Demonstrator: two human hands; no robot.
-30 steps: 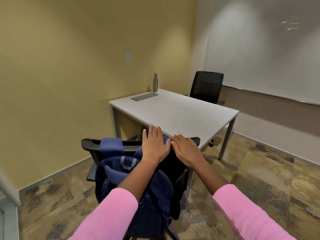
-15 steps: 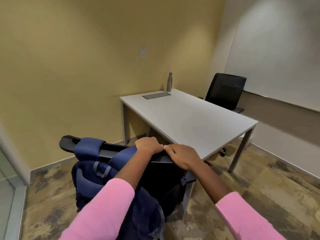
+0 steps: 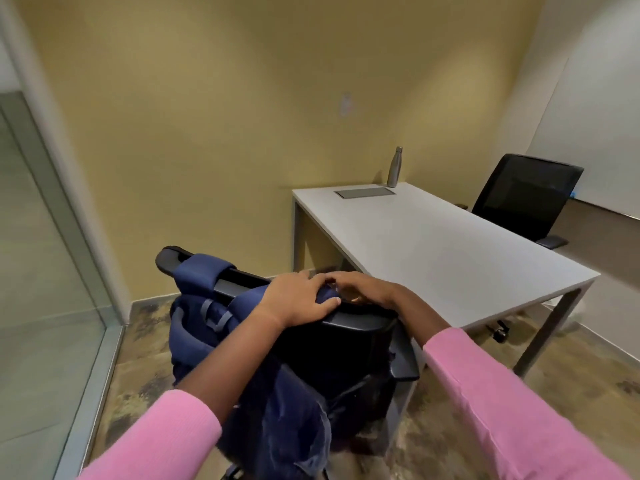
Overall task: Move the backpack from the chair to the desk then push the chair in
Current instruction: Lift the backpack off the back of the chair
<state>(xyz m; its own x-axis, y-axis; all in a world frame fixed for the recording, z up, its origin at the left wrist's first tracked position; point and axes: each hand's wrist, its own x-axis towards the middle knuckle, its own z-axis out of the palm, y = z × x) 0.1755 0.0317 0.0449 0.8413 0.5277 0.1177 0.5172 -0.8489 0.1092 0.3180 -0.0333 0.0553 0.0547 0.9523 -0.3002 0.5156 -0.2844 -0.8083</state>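
Two bare hands, left hand [image 3: 298, 299], right hand [image 3: 367, 289], pink ribbed long sleeves [image 3: 502, 410]

The desk [image 3: 433, 244] is the landmark. Most of its top lies bare and open to a reach from the near edge. The only things on it are at its far-left corner against the yellow wall: a steel bottle [image 3: 394, 167] and a flat grey panel [image 3: 364, 193] just beside it. A second black chair [image 3: 523, 195] blocks the desk's far right side. Off the desk's near-left corner stands the chair [image 3: 353, 327], its backrest top hung with the backpack [image 3: 221, 327] straps. A glass partition [image 3: 38, 271] closes in the space well left of the desk.
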